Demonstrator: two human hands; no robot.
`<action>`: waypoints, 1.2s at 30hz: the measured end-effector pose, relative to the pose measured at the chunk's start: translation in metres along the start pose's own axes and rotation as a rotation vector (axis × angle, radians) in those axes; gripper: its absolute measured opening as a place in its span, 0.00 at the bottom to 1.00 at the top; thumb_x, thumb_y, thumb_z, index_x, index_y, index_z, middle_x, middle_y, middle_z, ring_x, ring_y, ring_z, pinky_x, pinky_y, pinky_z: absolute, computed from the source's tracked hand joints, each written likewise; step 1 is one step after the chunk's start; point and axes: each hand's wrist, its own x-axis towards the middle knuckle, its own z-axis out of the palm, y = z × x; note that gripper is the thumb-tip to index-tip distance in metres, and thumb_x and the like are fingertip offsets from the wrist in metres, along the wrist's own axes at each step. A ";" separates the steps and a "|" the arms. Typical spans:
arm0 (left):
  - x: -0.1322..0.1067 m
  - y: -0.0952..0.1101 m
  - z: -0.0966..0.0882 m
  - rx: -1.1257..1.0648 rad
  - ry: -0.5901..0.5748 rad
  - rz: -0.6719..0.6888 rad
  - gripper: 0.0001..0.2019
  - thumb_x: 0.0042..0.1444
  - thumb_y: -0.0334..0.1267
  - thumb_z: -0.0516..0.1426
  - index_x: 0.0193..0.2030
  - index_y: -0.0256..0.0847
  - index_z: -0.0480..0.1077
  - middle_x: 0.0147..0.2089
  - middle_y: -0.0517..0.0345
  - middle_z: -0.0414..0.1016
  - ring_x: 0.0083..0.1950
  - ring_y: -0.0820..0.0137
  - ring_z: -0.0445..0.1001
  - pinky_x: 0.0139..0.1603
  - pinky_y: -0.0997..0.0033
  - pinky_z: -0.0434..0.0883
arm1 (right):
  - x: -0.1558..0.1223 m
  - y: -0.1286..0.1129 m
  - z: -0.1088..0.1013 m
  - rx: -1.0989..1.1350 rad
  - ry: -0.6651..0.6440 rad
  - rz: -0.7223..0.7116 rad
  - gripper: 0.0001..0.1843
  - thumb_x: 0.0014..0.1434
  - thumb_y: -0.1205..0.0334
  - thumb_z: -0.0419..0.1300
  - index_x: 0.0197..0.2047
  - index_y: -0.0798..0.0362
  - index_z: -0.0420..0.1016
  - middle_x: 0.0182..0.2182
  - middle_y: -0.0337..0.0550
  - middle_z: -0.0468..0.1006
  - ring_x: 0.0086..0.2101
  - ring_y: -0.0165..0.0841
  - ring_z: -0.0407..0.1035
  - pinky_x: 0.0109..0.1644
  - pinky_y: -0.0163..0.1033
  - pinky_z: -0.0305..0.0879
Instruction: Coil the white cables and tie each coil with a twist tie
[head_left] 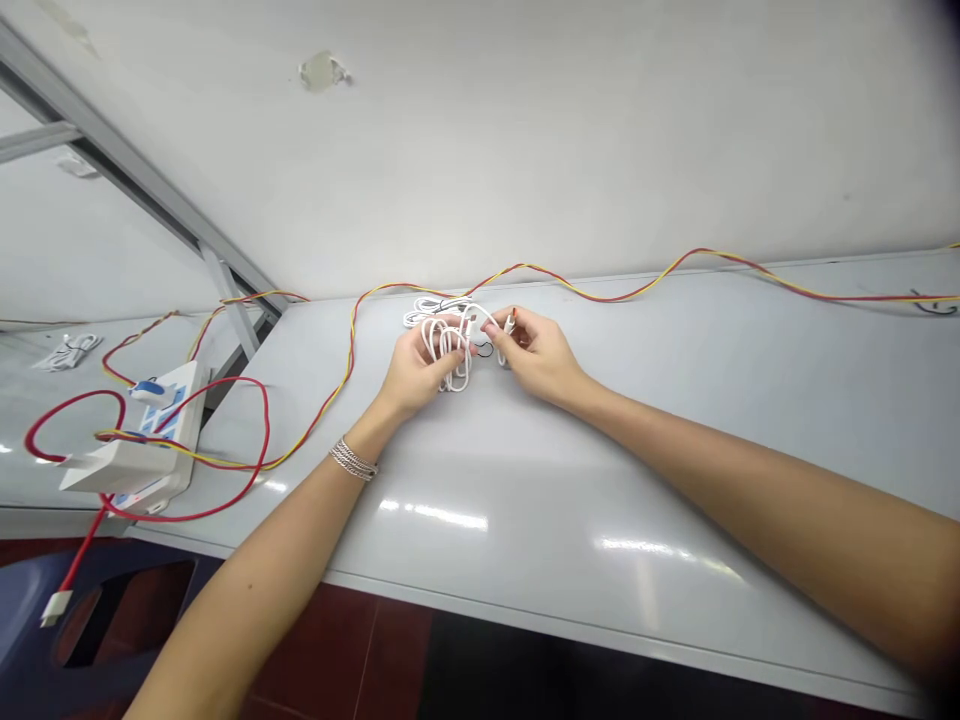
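Note:
My left hand (420, 365) is closed around a coiled white cable (454, 372), whose loops hang below its fingers. A stretch of the same cable arches across to my right hand (541, 352), which pinches a white end piece between thumb and fingers. Beneath the two hands lies a thin black tie (485, 349) on the grey table (570, 460). Just behind my left hand rests another bundled white cable (431, 308), partly covered by the hand.
Twisted red and yellow wires (615, 298) run along the wall edge. At left, a white power strip (184, 400) carries plugs, an adapter (124, 467) and a looping red cable (262, 420). A further white cable bundle (69, 350) lies beyond the metal frame. A dark blue chair (30, 610) stands below.

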 end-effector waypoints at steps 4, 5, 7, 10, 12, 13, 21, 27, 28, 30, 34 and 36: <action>0.001 -0.002 -0.001 -0.027 0.023 -0.004 0.23 0.46 0.42 0.71 0.47 0.38 0.73 0.36 0.56 0.81 0.37 0.66 0.79 0.42 0.65 0.75 | 0.000 -0.001 0.000 -0.035 0.018 0.020 0.17 0.65 0.46 0.58 0.37 0.53 0.70 0.26 0.37 0.68 0.24 0.29 0.60 0.32 0.39 0.57; 0.001 -0.002 -0.001 -0.027 0.037 0.003 0.23 0.46 0.43 0.72 0.47 0.38 0.73 0.35 0.56 0.80 0.36 0.67 0.79 0.42 0.66 0.75 | 0.000 -0.002 0.000 -0.042 0.020 0.021 0.16 0.65 0.47 0.58 0.37 0.52 0.70 0.26 0.37 0.67 0.24 0.30 0.60 0.32 0.39 0.57; 0.001 -0.002 0.000 -0.016 0.068 0.018 0.23 0.45 0.43 0.72 0.45 0.39 0.74 0.34 0.57 0.79 0.35 0.68 0.78 0.40 0.66 0.76 | -0.001 -0.003 0.000 -0.053 0.019 0.015 0.15 0.65 0.49 0.58 0.37 0.52 0.70 0.26 0.37 0.67 0.25 0.30 0.60 0.32 0.39 0.57; 0.001 -0.001 0.001 0.010 0.104 0.033 0.22 0.44 0.45 0.73 0.43 0.39 0.75 0.34 0.57 0.79 0.34 0.68 0.77 0.40 0.65 0.77 | -0.002 -0.004 0.000 -0.082 0.001 -0.025 0.14 0.65 0.50 0.58 0.38 0.52 0.71 0.26 0.38 0.69 0.26 0.31 0.60 0.33 0.39 0.59; 0.001 0.000 0.001 0.024 0.114 0.036 0.22 0.42 0.46 0.74 0.41 0.38 0.75 0.33 0.57 0.79 0.33 0.68 0.77 0.39 0.65 0.77 | -0.003 -0.005 0.000 -0.104 -0.017 -0.065 0.13 0.65 0.51 0.58 0.39 0.52 0.73 0.28 0.39 0.70 0.27 0.31 0.61 0.34 0.39 0.60; 0.000 0.001 0.001 0.028 0.112 0.031 0.22 0.42 0.46 0.74 0.40 0.38 0.76 0.33 0.56 0.79 0.33 0.68 0.77 0.38 0.65 0.76 | -0.004 -0.005 0.000 -0.111 -0.032 -0.083 0.13 0.65 0.51 0.58 0.40 0.53 0.74 0.28 0.39 0.71 0.27 0.31 0.61 0.34 0.39 0.60; -0.001 0.001 0.002 0.102 0.059 0.062 0.18 0.45 0.46 0.73 0.37 0.37 0.78 0.36 0.53 0.81 0.37 0.66 0.78 0.40 0.67 0.75 | -0.006 -0.004 0.001 -0.128 -0.186 -0.161 0.13 0.61 0.52 0.64 0.34 0.53 0.72 0.27 0.39 0.72 0.26 0.30 0.61 0.33 0.38 0.58; -0.002 0.005 0.005 0.136 0.066 0.067 0.20 0.47 0.49 0.71 0.41 0.36 0.80 0.42 0.48 0.83 0.44 0.60 0.80 0.48 0.61 0.77 | -0.005 -0.004 0.001 -0.113 -0.164 -0.052 0.12 0.61 0.54 0.61 0.32 0.53 0.70 0.25 0.37 0.69 0.26 0.29 0.59 0.32 0.37 0.56; -0.002 0.005 0.005 0.142 0.069 0.069 0.20 0.48 0.49 0.71 0.42 0.36 0.80 0.44 0.47 0.83 0.45 0.59 0.80 0.49 0.60 0.76 | -0.005 -0.005 0.001 -0.098 -0.160 -0.034 0.13 0.61 0.53 0.61 0.32 0.53 0.70 0.24 0.36 0.69 0.25 0.29 0.58 0.31 0.37 0.56; -0.002 0.006 0.005 0.139 0.071 0.077 0.21 0.47 0.48 0.72 0.43 0.36 0.79 0.44 0.47 0.82 0.46 0.60 0.80 0.50 0.60 0.76 | -0.005 -0.005 0.001 -0.072 -0.151 -0.016 0.14 0.61 0.51 0.61 0.33 0.54 0.70 0.24 0.36 0.67 0.25 0.28 0.57 0.31 0.37 0.55; 0.000 0.006 0.004 0.069 0.066 0.087 0.22 0.43 0.47 0.74 0.41 0.38 0.76 0.36 0.55 0.79 0.36 0.67 0.76 0.41 0.65 0.76 | -0.003 -0.002 0.000 -0.004 -0.122 0.010 0.15 0.60 0.50 0.62 0.34 0.53 0.69 0.25 0.37 0.69 0.26 0.30 0.60 0.31 0.37 0.57; 0.000 0.006 0.003 0.068 0.024 0.062 0.20 0.42 0.47 0.74 0.37 0.39 0.76 0.32 0.57 0.77 0.33 0.70 0.74 0.37 0.67 0.75 | -0.001 0.001 0.000 0.041 -0.109 0.027 0.14 0.60 0.49 0.61 0.35 0.52 0.68 0.26 0.38 0.70 0.27 0.30 0.62 0.32 0.38 0.58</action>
